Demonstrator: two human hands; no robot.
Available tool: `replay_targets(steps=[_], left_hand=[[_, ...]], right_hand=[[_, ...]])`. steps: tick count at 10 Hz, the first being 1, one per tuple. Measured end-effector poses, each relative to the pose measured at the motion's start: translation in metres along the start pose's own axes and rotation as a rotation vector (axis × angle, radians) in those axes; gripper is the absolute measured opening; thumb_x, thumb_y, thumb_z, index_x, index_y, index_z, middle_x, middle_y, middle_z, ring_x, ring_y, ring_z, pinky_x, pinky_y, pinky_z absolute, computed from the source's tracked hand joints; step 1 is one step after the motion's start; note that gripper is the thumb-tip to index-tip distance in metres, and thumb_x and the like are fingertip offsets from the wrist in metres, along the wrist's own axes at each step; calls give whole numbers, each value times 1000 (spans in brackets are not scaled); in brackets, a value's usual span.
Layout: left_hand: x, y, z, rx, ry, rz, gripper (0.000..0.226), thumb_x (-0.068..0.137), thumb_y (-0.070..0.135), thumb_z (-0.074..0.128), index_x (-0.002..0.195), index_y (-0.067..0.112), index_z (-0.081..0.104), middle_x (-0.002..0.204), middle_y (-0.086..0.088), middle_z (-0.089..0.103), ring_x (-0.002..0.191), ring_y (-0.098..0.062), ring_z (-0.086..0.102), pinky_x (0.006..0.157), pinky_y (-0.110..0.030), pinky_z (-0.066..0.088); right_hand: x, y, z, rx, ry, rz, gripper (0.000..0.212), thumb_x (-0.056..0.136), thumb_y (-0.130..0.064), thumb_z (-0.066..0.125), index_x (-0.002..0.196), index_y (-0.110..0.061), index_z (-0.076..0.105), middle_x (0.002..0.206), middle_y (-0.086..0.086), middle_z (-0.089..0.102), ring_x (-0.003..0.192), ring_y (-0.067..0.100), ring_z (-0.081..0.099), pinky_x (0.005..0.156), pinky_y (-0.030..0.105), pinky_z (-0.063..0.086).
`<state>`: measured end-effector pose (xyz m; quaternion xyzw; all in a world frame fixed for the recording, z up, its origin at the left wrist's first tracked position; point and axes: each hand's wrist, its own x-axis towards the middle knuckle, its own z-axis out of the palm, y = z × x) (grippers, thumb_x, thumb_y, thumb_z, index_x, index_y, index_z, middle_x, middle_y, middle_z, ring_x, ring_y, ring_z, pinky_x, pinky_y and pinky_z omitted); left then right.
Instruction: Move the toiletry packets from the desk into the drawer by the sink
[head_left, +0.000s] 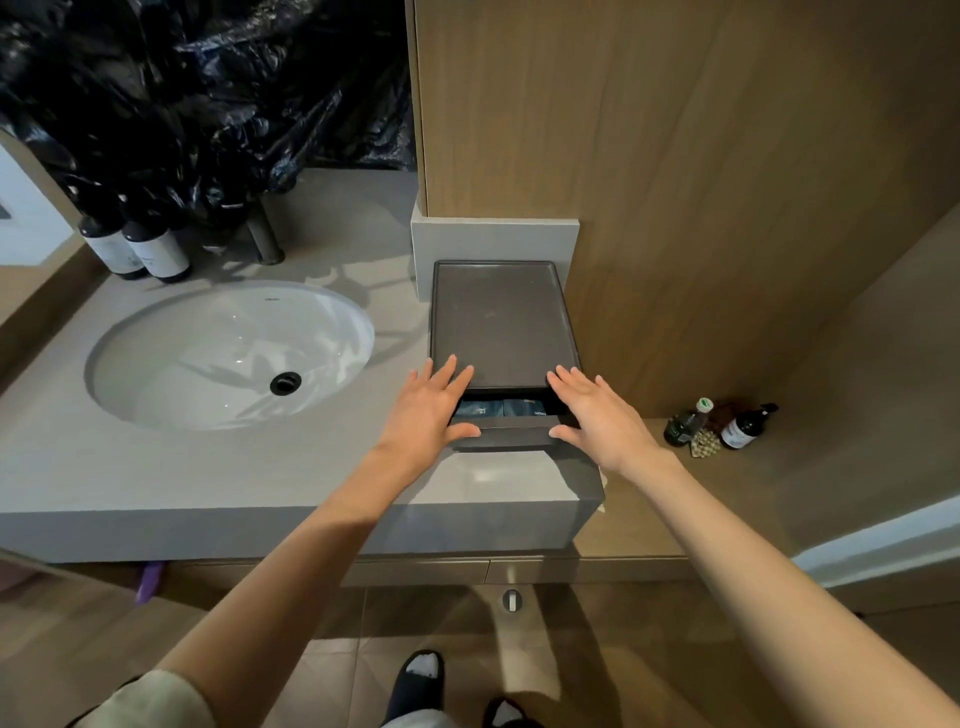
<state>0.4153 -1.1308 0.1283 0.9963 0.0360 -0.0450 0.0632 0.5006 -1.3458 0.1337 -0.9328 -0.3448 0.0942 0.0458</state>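
Observation:
A dark grey drawer box (501, 322) stands on the counter right of the sink. Its drawer (511, 435) is pulled out only a little, and blue toiletry packets (498, 408) show in the narrow gap. My left hand (431, 410) lies flat at the drawer's left corner, fingers spread over the box top, thumb on the drawer front. My right hand (597, 415) mirrors it at the right corner, thumb against the drawer front. Neither hand holds a packet.
A white oval sink (228, 353) sits in the grey counter (208, 467). Two dark bottles (135, 244) and a faucet (265, 234) stand behind it under black plastic sheeting. Small bottles (722, 423) stand on the wooden ledge right. A wooden wall panel rises behind the box.

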Motion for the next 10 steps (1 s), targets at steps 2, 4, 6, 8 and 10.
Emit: replay_targets(steps=[2,4,6,8,10], left_hand=[[19,-6,-9,123,-34,48,58,94,38,50,146,17,33,151,-7,37,135,-28,39,106,-37,38],[23,-15,2,67,107,59,41,95,26,53,135,21,49,135,-4,55,119,-27,58,83,-39,53],[26,-20,9,99,101,68,38,77,25,76,114,22,67,106,-2,72,81,-25,73,54,-33,58],[18,-12,14,33,213,80,53,75,7,75,125,22,61,129,-3,63,111,-25,65,86,-34,55],[-40,-3,40,-162,396,136,56,82,16,67,136,19,52,141,-5,52,129,-27,51,105,-44,42]], right_hand=[[20,-3,-13,-157,-52,79,60,96,-36,53,150,-26,28,158,-5,27,143,24,31,107,40,40],[26,-4,-6,-185,25,119,45,100,-32,45,145,-26,38,151,-6,41,138,23,41,98,39,47],[27,-1,0,-141,53,141,44,99,-33,46,143,-26,41,145,-5,49,137,21,42,95,38,51],[17,-4,2,-136,67,82,52,101,-26,43,151,-22,26,158,-5,26,144,16,29,108,31,38],[-21,0,-9,377,46,-1,60,96,-27,54,149,-32,28,159,-14,17,147,7,13,120,33,17]])
